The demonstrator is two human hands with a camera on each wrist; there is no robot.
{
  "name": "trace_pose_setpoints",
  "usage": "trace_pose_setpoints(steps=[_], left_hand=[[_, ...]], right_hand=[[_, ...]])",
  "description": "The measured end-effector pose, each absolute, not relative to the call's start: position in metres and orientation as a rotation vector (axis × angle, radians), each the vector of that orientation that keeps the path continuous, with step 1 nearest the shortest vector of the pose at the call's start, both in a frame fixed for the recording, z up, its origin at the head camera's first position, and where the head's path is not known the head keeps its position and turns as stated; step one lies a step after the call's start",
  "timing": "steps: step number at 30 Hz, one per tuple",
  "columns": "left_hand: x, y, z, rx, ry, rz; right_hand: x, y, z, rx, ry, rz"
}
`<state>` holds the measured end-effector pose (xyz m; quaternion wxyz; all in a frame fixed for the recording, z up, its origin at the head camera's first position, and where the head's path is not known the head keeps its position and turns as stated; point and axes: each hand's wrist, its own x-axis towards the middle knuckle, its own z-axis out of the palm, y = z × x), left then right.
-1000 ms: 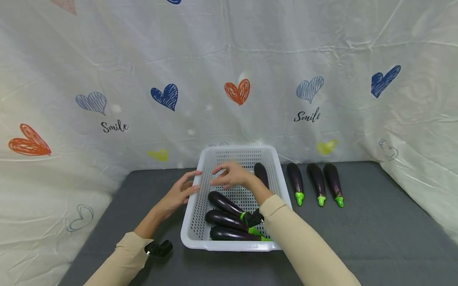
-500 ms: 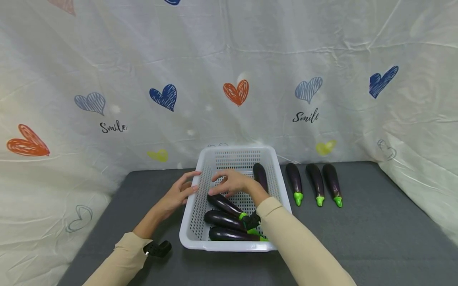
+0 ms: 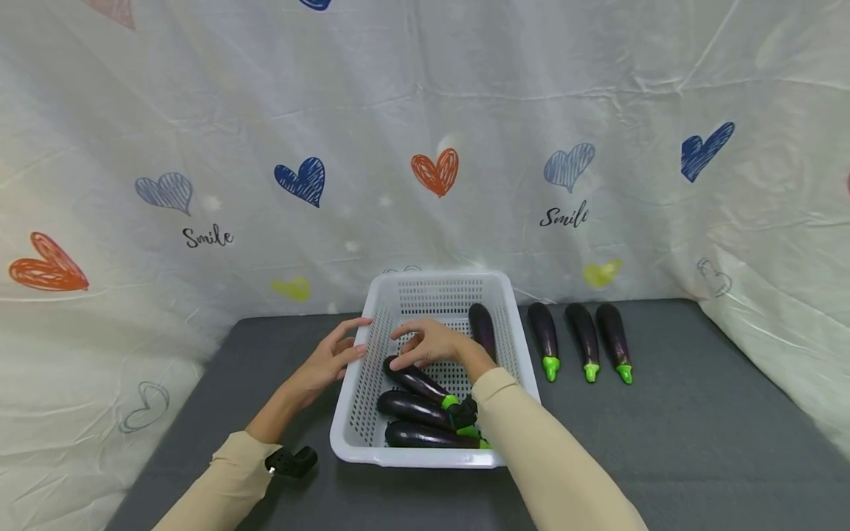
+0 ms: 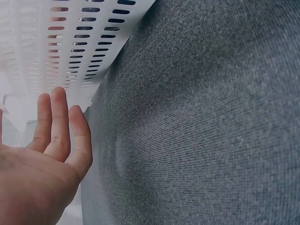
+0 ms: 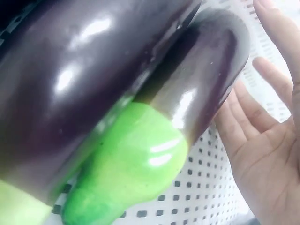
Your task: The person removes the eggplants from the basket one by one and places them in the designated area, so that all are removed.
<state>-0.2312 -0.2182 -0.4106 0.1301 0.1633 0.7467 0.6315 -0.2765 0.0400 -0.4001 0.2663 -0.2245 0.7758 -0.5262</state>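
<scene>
A white perforated plastic basket [image 3: 425, 459] stands on the dark grey cloth. Along its left side is my left hand [image 3: 328, 363], thumb and index fingertip at the rim, the other fingers loosely bent beside the outer wall [image 4: 82, 51]. My right hand [image 3: 433, 344] is inside the basket, fingers spread and slightly bent, holding nothing. Its thumb tip overlaps the rounded end of the rearmost of three slanting eggplants [image 3: 420, 382]. The right wrist view shows that glossy purple eggplant [image 5: 201, 70] with its green cap [image 5: 140, 154] beside the palm. My right wrist hides some green caps.
Another eggplant [image 3: 482, 328] lies along the basket's right wall, partly behind my right forearm. Three more eggplants [image 3: 544, 335] lie side by side on the cloth right of the basket, caps toward me. A white curtain [image 3: 372, 110] with printed hearts hangs behind.
My right hand has come down and slightly toward me, its thumb reaching the rearmost slanting eggplant's end. The left hand stays at the rim. The whole head view shifts slightly.
</scene>
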Motion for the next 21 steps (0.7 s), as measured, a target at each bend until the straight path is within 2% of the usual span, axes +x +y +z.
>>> trace_pose_setpoints(steps=[21], left_hand=[[-0.2317, -0.2184, -0.4111, 0.484, 2.167, 1.828]], right_hand=[[-0.2758, 0.0351, -0.4039, -0.694, 2.202, -1.284]])
